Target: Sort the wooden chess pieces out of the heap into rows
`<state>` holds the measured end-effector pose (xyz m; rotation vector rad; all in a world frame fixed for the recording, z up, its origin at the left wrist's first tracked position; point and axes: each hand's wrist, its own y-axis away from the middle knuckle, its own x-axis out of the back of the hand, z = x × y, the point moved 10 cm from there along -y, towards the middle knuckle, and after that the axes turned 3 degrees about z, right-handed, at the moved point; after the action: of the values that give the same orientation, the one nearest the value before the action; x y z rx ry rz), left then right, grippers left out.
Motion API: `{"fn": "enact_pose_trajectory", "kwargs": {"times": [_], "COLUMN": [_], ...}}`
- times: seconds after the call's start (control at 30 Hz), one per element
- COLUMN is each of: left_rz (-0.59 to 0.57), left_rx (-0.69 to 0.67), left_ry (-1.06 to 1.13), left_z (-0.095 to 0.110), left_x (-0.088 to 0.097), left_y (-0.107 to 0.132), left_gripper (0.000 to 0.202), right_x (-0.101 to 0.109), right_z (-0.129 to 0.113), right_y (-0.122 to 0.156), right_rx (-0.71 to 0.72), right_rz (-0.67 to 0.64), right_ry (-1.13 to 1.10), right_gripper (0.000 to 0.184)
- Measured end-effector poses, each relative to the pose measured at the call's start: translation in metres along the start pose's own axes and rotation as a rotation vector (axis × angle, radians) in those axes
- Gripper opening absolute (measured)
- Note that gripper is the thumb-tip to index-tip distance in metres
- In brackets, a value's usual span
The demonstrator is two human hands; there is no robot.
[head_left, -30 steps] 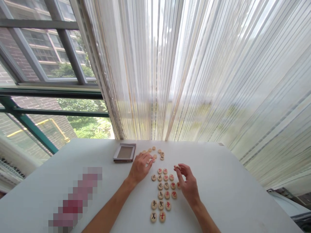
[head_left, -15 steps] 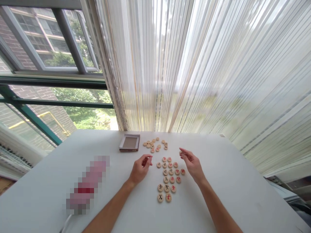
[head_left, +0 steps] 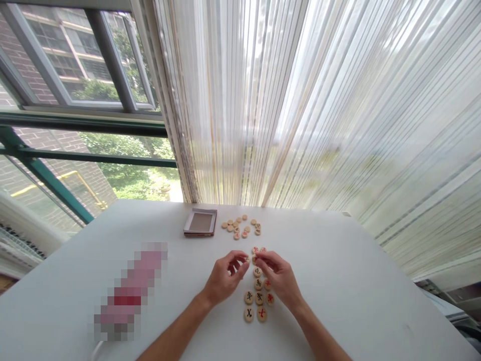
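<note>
My left hand [head_left: 223, 277] has its fingers curled, with thumb and index tips around a round wooden xiangqi piece [head_left: 247, 259] at the left end of a row. My right hand [head_left: 280, 276] is closed in a pinch at the same row, its fingertips on a xiangqi piece that they mostly hide. It also covers several pieces on the right side of the rows. Toward me lie pieces with black characters, such as a black-marked piece [head_left: 248, 314], and pieces with red ones, such as a red-marked piece [head_left: 262, 314].
Behind the hands lies a loose cluster of xiangqi pieces [head_left: 230, 228], several face down. A shallow open box [head_left: 202, 222] stands left of them. A blurred pink object [head_left: 131, 286] with a white cord lies on the white table [head_left: 323, 311]. A striped curtain [head_left: 233, 125] hangs behind.
My right hand has moved left and nearer, bringing a piece from beside the rows to over them. My left hand has moved right to the row's left end. The view has shifted slightly.
</note>
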<state>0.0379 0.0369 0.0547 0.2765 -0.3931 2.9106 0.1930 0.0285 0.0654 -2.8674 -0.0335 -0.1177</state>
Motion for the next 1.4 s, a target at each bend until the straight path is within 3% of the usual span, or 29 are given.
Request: {"fn": "enact_pose_trajectory", "kwargs": {"times": [0.17, 0.3, 0.43, 0.53, 0.63, 0.7, 0.93, 1.4], "left_rz": [-0.071, -0.046, 0.065, 0.144, 0.159, 0.13, -0.078, -0.18], "left_rx": [-0.009, 0.008, 0.11, 0.144, 0.144, 0.131, 0.127, 0.104], "left_ry": [0.001, 0.04, 0.175, 0.263, 0.33, 0.345, 0.356, 0.359], "left_z": [0.005, 0.0, -0.022, -0.035, -0.037, -0.032, -0.016, -0.01], "left_x": [-0.015, -0.011, 0.008, 0.02, 0.022, 0.016, -0.016, -0.02], "left_y": [0.006, 0.002, -0.007, -0.013, -0.013, -0.01, 0.002, 0.002], "left_gripper": [0.025, 0.025, 0.029, 0.028, 0.027, 0.03, 0.031, 0.03], "right_x": [-0.01, -0.009, 0.019, 0.044, 0.054, 0.049, -0.006, -0.011], "right_z": [0.0, -0.014, -0.033, -0.033, -0.031, -0.03, -0.037, -0.031], "right_y": [0.008, 0.01, 0.01, 0.008, 0.007, 0.007, 0.017, 0.015], "right_rx": [0.008, 0.104, 0.221, 0.208, 0.196, 0.205, 0.407, 0.349], "right_rz": [-0.027, -0.016, 0.153, 0.305, 0.375, 0.337, -0.057, -0.091], "right_ry": [-0.011, 0.129, 0.261, 0.309, 0.359, 0.385, 0.439, 0.399], "right_gripper": [0.017, 0.019, 0.022, 0.019, 0.019, 0.018, 0.033, 0.023]}}
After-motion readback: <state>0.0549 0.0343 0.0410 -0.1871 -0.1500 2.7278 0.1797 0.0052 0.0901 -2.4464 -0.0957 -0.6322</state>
